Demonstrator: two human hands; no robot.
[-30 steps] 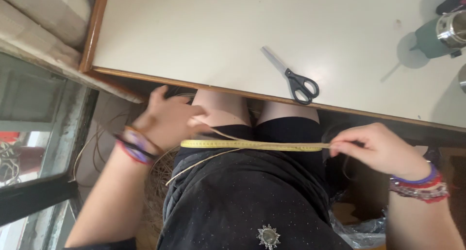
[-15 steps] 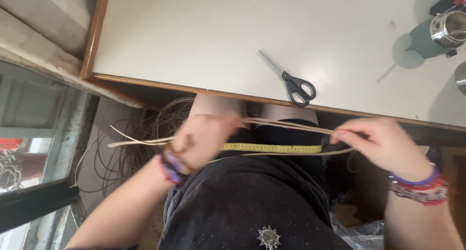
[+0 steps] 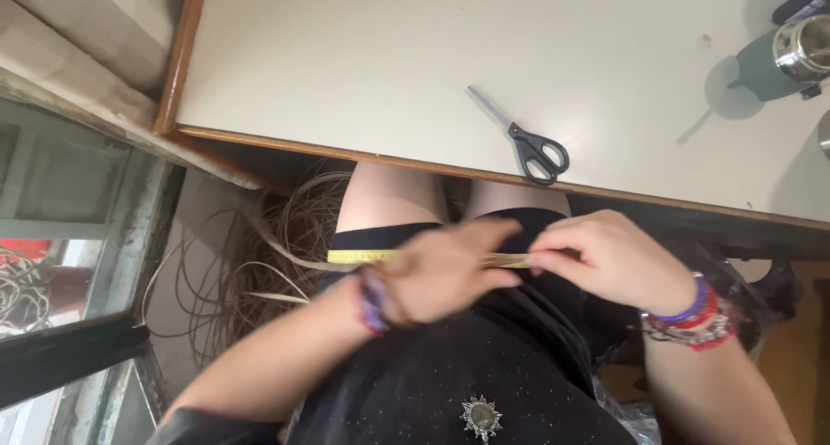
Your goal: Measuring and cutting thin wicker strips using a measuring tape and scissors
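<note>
Hands, two, both over the lap. Left hand (image 3: pixel 445 272) blurred, fingers stretched rightward along a pale reed strand (image 3: pixel 510 259); whether it grips cannot be told. Right hand (image 3: pixel 609 259) curled, thumb and forefinger pinched on the same strand. Yellow tape measure (image 3: pixel 363 256), one, lying flat across the thighs, long axis left to right, its near end showing just left of the left hand, the remainder hidden beneath both hands. Reed coil (image 3: pixel 259 263), one loose bundle, on the floor at left. Scissors (image 3: pixel 527 143), one pair, black handles toward the table (image 3: pixel 346 56) edge, blades pointing away. Green metal-topped flask (image 3: pixel 782 60), one, far right.
</note>
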